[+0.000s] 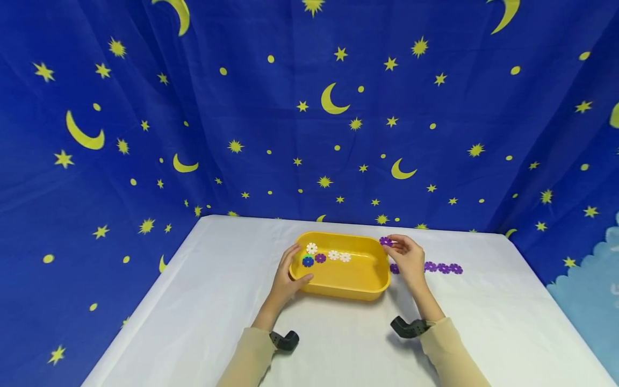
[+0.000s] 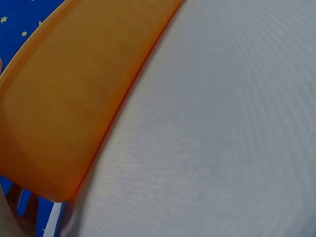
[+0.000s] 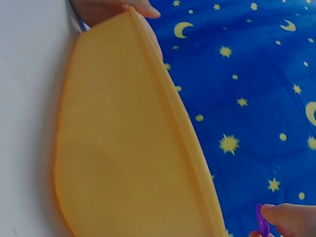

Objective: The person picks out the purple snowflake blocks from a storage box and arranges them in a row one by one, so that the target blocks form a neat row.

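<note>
My left hand [image 1: 285,279] grips the left end of a yellow plastic basin [image 1: 338,293], thumb over the near rim and fingers along the far side. Between the thumb and fingers of my right hand [image 1: 410,262] is a purple snowflake disc [image 1: 385,241], pinched above the basin's right end. The right wrist view shows that disc [image 3: 261,219] edge-on at the fingertips. Inside the basin, toward its left, lie white discs [image 1: 333,255], a blue disc [image 1: 308,261] with a bit of green beside it, and a purple disc [image 1: 320,258].
A row of purple snowflake discs [image 1: 443,268] lies on the white-covered table [image 1: 203,301] right of the basin, partly hidden behind my right hand. Blue curtain [image 1: 290,107] with yellow moons and stars rises behind and at both sides.
</note>
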{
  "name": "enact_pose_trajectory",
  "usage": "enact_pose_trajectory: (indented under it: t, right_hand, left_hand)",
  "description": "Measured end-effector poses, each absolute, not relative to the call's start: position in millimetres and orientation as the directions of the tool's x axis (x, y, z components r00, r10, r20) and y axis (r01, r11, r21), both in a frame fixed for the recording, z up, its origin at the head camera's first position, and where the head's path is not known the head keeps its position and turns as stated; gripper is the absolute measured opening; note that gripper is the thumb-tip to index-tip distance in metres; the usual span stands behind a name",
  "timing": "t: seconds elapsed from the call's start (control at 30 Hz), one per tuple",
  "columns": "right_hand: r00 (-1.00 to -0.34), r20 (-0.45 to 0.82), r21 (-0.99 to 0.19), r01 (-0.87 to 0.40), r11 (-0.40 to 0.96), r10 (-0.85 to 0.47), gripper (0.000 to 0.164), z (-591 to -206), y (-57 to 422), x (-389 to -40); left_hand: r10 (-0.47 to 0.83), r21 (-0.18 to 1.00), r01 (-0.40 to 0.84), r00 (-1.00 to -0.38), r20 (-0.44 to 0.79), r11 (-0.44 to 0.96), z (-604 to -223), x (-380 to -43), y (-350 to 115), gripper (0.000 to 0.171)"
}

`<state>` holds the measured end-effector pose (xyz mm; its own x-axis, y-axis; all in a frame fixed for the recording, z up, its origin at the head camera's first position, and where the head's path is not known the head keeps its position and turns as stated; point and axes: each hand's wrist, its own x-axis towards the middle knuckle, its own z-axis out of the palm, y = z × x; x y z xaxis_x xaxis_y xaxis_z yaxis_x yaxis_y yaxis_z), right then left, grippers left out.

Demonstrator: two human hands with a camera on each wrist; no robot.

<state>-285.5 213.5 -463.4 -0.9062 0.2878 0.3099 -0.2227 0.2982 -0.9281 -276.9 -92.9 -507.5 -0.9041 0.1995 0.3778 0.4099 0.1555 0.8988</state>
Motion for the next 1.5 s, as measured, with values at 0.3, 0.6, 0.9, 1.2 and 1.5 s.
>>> enact_pose_trajectory:
  t: [0.3,0.6,0.9,1.2,1.5]
  right_hand:
    - [-0.835,0.386,-0.899,-0.245,0.364,0.392,0.029,-478,247,-296]
    - [-0.781,0.389,-0.904,-0.223,0.364,0.489,0.027,-485,271,-300]
    - [-0.755,0.36,-0.921,-0.192,0.339,0.549,0.03,-491,290,-299]
    - [-0.694,0.312,-0.944,-0.153,0.292,0.649,0.034,-497,309,-299]
    - [-0.649,0.262,-0.959,-0.094,0.266,0.715,0.039,-504,326,-296]
  left_hand:
    - [0.197,0.911,0.38,-0.916,0.349,0.157,-509,-276,-94,0.074]
    - [0.192,0.909,0.392,-0.912,0.364,0.14,-510,-276,-94,0.074]
    - [0.197,0.913,0.378,-0.917,0.347,0.152,-511,-277,-94,0.074]
    - [0.194,0.904,0.399,-0.909,0.369,0.152,-510,-278,-93,0.075]
    - [0.197,0.902,0.403,-0.907,0.372,0.154,-510,-278,-92,0.075]
